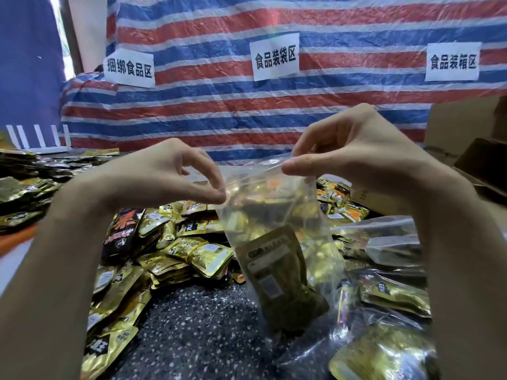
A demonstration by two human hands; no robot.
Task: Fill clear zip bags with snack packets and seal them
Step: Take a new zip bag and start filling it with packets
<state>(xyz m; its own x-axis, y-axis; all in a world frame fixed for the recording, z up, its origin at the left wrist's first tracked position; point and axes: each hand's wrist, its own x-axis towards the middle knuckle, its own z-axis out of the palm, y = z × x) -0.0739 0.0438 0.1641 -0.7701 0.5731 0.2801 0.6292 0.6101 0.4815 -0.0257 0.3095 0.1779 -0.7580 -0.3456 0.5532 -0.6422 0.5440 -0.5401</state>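
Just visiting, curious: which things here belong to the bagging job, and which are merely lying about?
Job: clear zip bag, packet inside it, loose snack packets, left hand, right hand.
Lying about: paper signs, striped tarp, cardboard boxes.

Head-worn wide-angle view, facing forward and down, left hand (170, 174) and right hand (354, 152) close at centre, red-blue-white striped plastic tarp (219, 111) across upper frame.
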